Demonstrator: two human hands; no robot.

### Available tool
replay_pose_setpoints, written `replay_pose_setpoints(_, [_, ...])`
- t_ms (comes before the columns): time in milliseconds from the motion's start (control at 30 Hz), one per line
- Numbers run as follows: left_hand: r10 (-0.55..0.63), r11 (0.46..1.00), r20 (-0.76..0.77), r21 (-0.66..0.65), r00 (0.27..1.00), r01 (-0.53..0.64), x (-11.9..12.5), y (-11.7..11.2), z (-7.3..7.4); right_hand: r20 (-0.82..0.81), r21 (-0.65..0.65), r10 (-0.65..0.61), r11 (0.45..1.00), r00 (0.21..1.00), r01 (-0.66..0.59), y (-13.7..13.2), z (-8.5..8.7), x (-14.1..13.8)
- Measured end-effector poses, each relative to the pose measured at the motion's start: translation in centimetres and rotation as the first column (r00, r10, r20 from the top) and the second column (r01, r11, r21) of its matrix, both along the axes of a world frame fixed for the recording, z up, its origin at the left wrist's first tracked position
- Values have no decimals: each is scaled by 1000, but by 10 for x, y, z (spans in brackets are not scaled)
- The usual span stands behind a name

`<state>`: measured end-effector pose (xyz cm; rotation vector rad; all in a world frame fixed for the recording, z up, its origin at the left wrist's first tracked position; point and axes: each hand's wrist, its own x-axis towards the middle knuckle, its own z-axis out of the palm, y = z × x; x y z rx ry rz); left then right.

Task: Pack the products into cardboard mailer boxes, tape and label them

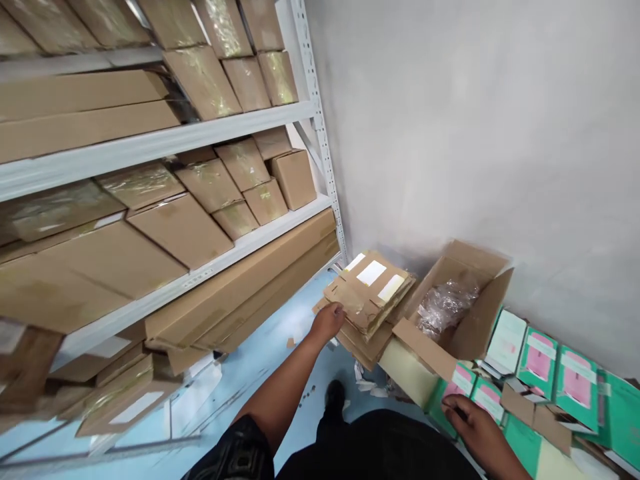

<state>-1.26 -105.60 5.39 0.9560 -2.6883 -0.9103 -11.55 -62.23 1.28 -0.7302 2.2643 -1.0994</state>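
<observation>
My left hand (pixel 327 321) reaches down to a stack of flattened cardboard boxes (pixel 367 300) on the blue floor, its fingers curled on the stack's near left edge. My right hand (pixel 475 423) rests low at the right on a green and pink box (pixel 483 399), fingers bent over its top. Between the two hands stands an open cardboard box (pixel 463 313) with crumpled clear plastic (pixel 443 305) inside.
White metal shelving (pixel 165 143) packed with taped brown cartons fills the left. Long flat cartons (pixel 240 293) lie on its lowest level. More green and pink boxes (pixel 555 373) line the grey wall at the right. My shoe (pixel 334 397) stands on the blue floor among paper scraps.
</observation>
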Motion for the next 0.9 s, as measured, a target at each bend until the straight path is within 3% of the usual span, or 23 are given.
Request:
replay_pose_setpoints(167, [18, 996, 136, -85, 991, -7, -60, -118, -33, 11, 65, -290, 955, 957, 289, -39, -15, 31])
replay_pose_setpoints(300, [-132, 991, 256, 62, 958, 120, -93, -173, -58, 19, 110, -416, 904, 909, 412, -89, -7, 75])
replay_pose_setpoints(400, [-236, 969, 251, 134, 939, 208, -102, -192, -66, 21, 123, -438, 893, 899, 433, -128, 6, 97])
replay_pose_setpoints(533, [-307, 946, 190, 165, 933, 278, -106, -209, -64, 10, 140, -448, 886, 894, 442, -162, 18, 105])
replay_pose_setpoints(733, [-323, 943, 57, 108, 945, 316, -98, -226, -43, -8, 154, -437, 888, 899, 433, -181, 21, 95])
replay_pose_setpoints(900, [-336, 885, -192, 271, 922, 379, -78, -226, -24, -5, 146, -414, 900, 910, 411, -190, 25, 94])
